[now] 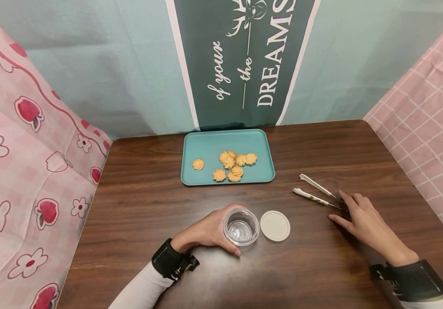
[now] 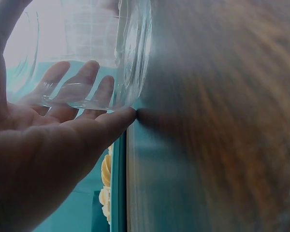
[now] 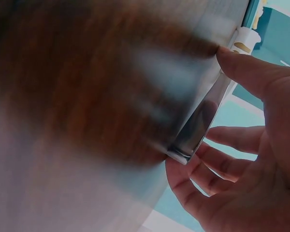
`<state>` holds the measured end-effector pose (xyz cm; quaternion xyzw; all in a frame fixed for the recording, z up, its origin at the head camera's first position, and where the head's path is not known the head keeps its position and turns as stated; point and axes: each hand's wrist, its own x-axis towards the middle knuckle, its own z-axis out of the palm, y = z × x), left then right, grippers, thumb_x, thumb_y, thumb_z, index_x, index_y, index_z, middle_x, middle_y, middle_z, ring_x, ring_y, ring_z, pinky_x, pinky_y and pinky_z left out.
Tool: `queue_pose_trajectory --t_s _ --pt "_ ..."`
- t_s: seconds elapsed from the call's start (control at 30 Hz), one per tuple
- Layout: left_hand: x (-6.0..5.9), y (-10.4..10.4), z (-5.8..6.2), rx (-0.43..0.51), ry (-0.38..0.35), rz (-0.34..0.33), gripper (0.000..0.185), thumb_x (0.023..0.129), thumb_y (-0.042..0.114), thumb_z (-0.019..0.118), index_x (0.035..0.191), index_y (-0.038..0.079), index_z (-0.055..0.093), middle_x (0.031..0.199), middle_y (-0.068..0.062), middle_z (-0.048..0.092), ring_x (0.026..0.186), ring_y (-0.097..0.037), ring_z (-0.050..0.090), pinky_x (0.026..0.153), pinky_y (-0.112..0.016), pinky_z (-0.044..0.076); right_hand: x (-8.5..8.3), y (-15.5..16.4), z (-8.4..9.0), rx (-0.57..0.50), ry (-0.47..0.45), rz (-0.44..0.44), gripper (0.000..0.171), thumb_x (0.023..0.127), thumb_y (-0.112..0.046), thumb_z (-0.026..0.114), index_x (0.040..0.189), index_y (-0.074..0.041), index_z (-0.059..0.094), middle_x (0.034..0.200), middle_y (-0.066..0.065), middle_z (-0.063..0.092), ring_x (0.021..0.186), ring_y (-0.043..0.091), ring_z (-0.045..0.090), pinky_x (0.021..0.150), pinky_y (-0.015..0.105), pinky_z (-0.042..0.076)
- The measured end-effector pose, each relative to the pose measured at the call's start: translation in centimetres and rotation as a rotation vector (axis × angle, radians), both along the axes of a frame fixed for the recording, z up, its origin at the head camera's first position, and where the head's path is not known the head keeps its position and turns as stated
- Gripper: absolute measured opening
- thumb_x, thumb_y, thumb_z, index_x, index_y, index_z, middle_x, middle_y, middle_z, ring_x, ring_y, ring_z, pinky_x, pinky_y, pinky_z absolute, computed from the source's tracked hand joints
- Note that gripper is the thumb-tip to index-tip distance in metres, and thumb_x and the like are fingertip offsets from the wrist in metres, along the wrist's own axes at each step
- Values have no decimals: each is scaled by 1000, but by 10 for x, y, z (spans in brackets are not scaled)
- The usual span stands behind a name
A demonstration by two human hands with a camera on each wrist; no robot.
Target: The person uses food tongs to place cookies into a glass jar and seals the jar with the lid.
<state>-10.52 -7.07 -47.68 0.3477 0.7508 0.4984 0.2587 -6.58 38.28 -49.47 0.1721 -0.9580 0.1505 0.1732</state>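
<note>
A clear glass jar (image 1: 241, 227) stands open and empty on the wooden table (image 1: 148, 206), near its front edge. My left hand (image 1: 210, 231) grips the jar from the left, with fingers and thumb wrapped round its wall (image 2: 87, 48). The jar's white lid (image 1: 275, 225) lies flat just to the right of it. Metal tongs (image 1: 316, 193) with white tips lie on the table further right. My right hand (image 1: 354, 214) closes on their hinged end, thumb on one side and fingers curled under the metal (image 3: 198, 125).
A teal tray (image 1: 206, 146) sits at the back middle of the table and holds several swirl cookies (image 1: 231, 165). Pink cloth panels wall in both sides. A green banner hangs behind the table.
</note>
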Motion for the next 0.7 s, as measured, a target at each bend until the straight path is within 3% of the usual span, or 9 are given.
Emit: queue_pose_trajectory --t_s 0.27,0.5,0.6,0.7 --pt "0 0 0 -10 7 2 98 64 23 104 147 25 52 139 0 66 129 -19 62 116 -38 45 -1 0 -3 -6 6 4 79 96 -55 73 130 15 61 105 35 60 90 54 58 74 67 48" --pt "0 0 -1 -9 7 2 98 63 21 104 147 23 52 140 0 65 130 -20 62 117 -37 45 -1 0 -3 2 32 19 89 99 -68 48 122 16 65 101 32 59 87 51 57 72 66 48" --pt "0 0 -2 -12 5 3 98 63 22 104 147 24 52 140 1 65 129 -18 61 117 -37 45 -1 0 -3 5 32 19 83 101 -64 50 119 16 66 102 32 59 88 51 57 72 65 47" --pt "0 0 -1 -16 8 6 98 63 23 104 146 25 52 139 3 66 129 -17 62 116 -36 45 0 -1 -3 11 25 14 68 103 -51 61 118 15 67 103 32 59 88 51 58 73 66 47"
